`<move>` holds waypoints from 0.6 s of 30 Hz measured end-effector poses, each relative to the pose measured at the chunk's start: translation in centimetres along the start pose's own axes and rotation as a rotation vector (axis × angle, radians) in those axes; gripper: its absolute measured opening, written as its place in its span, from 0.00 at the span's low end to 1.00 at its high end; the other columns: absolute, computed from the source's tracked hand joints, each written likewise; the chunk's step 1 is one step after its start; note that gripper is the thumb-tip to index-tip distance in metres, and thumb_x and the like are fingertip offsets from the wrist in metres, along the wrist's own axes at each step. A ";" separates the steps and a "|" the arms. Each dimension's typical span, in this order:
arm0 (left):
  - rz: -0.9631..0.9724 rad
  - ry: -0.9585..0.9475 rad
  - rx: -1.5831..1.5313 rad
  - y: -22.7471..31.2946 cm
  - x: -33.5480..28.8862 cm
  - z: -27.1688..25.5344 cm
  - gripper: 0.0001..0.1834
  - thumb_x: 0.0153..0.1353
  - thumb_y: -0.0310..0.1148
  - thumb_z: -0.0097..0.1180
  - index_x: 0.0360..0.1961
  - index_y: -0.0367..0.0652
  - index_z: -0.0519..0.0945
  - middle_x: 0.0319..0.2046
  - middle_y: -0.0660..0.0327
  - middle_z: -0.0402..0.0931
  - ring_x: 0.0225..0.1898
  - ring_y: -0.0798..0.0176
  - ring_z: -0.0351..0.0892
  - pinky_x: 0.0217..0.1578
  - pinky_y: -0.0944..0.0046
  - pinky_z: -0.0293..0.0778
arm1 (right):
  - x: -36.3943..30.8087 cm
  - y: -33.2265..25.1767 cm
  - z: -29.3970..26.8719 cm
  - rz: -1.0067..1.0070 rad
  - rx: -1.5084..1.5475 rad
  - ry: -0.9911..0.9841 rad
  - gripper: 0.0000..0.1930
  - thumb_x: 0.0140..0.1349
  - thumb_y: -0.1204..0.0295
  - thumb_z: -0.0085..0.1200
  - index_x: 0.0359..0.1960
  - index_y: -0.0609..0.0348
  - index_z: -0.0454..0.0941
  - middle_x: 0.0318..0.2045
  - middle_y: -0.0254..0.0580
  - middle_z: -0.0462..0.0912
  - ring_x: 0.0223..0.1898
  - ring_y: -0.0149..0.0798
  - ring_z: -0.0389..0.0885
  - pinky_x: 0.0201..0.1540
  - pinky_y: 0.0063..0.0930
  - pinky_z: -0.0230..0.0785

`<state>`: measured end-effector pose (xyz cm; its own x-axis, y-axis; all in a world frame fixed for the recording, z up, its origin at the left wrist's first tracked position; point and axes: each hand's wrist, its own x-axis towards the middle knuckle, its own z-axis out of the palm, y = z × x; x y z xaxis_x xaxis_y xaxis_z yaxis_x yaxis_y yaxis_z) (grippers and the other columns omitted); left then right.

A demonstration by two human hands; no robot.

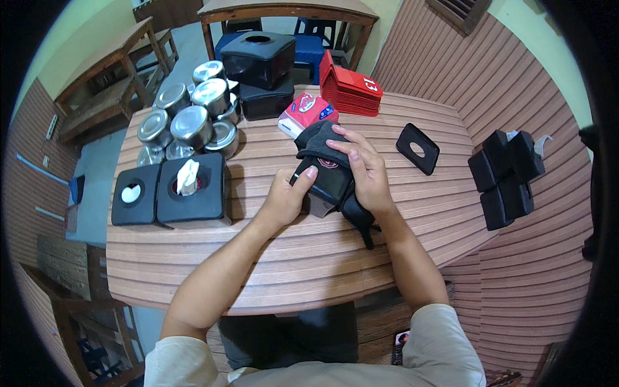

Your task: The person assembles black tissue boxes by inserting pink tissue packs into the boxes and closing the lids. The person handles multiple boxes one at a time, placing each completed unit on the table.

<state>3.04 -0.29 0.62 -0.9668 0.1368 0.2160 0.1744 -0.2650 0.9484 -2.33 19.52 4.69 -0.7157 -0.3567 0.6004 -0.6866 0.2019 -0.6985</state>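
Head view: both hands over middle of table [290, 277], working a small black box [330, 187] between far and near edges. Left hand [285, 195] grips box's left side, thumb on top. Right hand [369, 174] lies over box's right side and a dark grey cloth [317, 143], fingers stretched out; grip underneath hidden, can't tell. A loose dark end [361, 222] hangs below right wrist, kind unclear.

Black plate with oval hole [412, 134] lies alone toward right edge. Cluster of black boxes [500, 161] at right edge. Red stack of signs [351, 93] at far edge; pink pack [308, 115] just beside it, just beyond the cloth. Two stacked black containers [258, 61] by far edge, metal tins [191, 126] toward far-left corner. Two black tissue boxes [193, 208] side by side near left edge, right one with white tissue poking out.
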 end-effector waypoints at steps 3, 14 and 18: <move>-0.006 0.046 -0.003 -0.2 -0.3 0.0 0.25 0.81 0.46 0.54 0.40 0.33 0.88 0.34 0.68 0.85 0.36 0.75 0.77 0.39 0.67 0.75 | -0.1 1.0 0.2 0.065 0.108 0.040 0.20 0.84 0.66 0.43 0.59 0.66 0.85 0.65 0.52 0.83 0.70 0.47 0.77 0.76 0.40 0.61; 0.087 0.001 0.048 0.6 -1.2 -0.2 0.27 0.84 0.46 0.46 0.45 0.30 0.86 0.37 0.63 0.85 0.40 0.72 0.77 0.44 0.65 0.74 | -0.5 3.1 -0.1 0.426 0.453 -0.024 0.31 0.88 0.53 0.34 0.70 0.71 0.75 0.63 0.50 0.84 0.65 0.39 0.79 0.74 0.34 0.62; -0.001 -0.046 0.058 1.2 -1.3 -1.0 0.27 0.84 0.48 0.47 0.47 0.33 0.86 0.38 0.64 0.85 0.41 0.72 0.76 0.46 0.66 0.73 | -0.1 2.8 -0.3 0.367 0.531 -0.009 0.31 0.88 0.53 0.35 0.70 0.72 0.75 0.63 0.51 0.84 0.66 0.40 0.79 0.74 0.34 0.63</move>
<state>4.33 -1.78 1.23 -0.9575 0.1816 0.2241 0.1851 -0.2089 0.9603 -4.22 20.42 2.81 -0.8895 -0.3580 0.2840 -0.2388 -0.1657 -0.9568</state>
